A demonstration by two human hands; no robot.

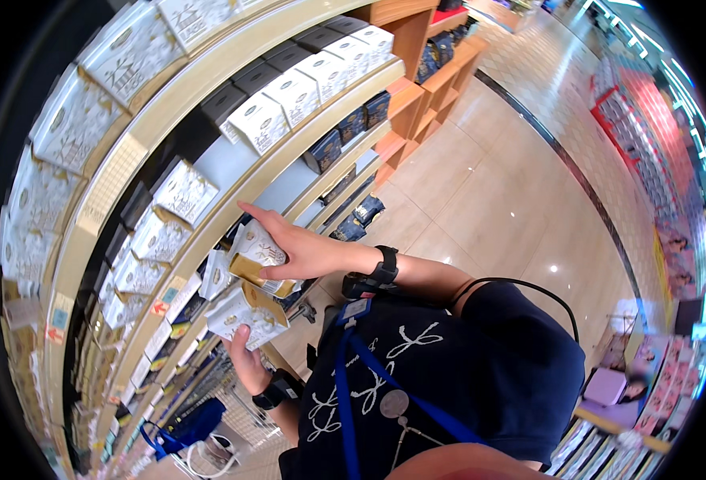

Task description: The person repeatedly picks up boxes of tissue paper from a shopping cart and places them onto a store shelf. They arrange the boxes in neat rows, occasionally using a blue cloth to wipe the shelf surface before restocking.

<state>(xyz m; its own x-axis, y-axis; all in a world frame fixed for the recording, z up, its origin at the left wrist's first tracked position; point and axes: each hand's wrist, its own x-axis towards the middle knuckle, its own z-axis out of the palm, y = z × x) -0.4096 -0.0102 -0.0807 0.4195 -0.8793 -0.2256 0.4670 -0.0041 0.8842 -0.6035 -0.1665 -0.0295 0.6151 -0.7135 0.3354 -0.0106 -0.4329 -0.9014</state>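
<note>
My left hand (247,365) is closed on the lower edge of a white-and-gold package (245,318), with its thumb against the printed face. Just above it, my right hand (295,244) curves round another white-and-gold package (259,243); its forefinger reaches out along the top and the thumb lies at the gold side. A third white package (215,274) leans beside these, partly hidden. Both hands are in front of the shelf edge (233,204), near a gap in the row of similar white boxes (183,192).
White boxes (291,98) and black boxes (255,76) fill the shelf further along, with dark blue packages (351,126) below. A wooden shelf unit (407,100) adjoins it. Tiled floor (481,200) stretches to the right. A blue bag (193,428) is at the lower left.
</note>
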